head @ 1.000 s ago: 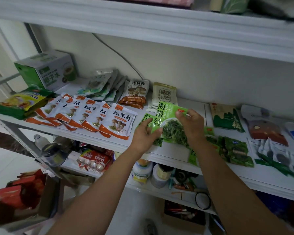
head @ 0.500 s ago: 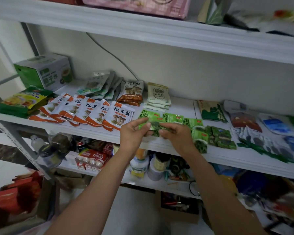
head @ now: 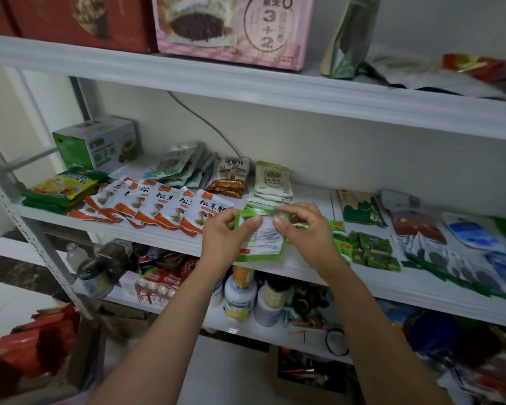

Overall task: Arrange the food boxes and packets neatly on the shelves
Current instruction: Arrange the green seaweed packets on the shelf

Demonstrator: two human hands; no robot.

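A green seaweed packet point(head: 262, 244) hangs in front of the middle shelf point(head: 304, 266), its white printed back facing me. My left hand point(head: 225, 238) pinches its top left corner and my right hand point(head: 304, 232) pinches its top right. Left of them a fanned row of orange-and-white mushroom packets point(head: 170, 209) lies on the shelf. More green packets point(head: 365, 248) lie to the right. Behind stand a brown-and-white mushroom packet point(head: 230, 176) and a cream packet stack point(head: 272, 182).
A green-and-white box point(head: 100, 144) and yellow-green packets point(head: 62, 188) fill the shelf's left end; mixed pouches point(head: 465, 241) crowd its right. A pink box point(head: 234, 27) sits on the upper shelf. Bottles and jars point(head: 241, 293) stand on the lower shelf.
The green packet went from flat and front-up near the shelf to hanging from both hands with its back towards me. The view tilted upwards, showing the upper shelf's boxes.
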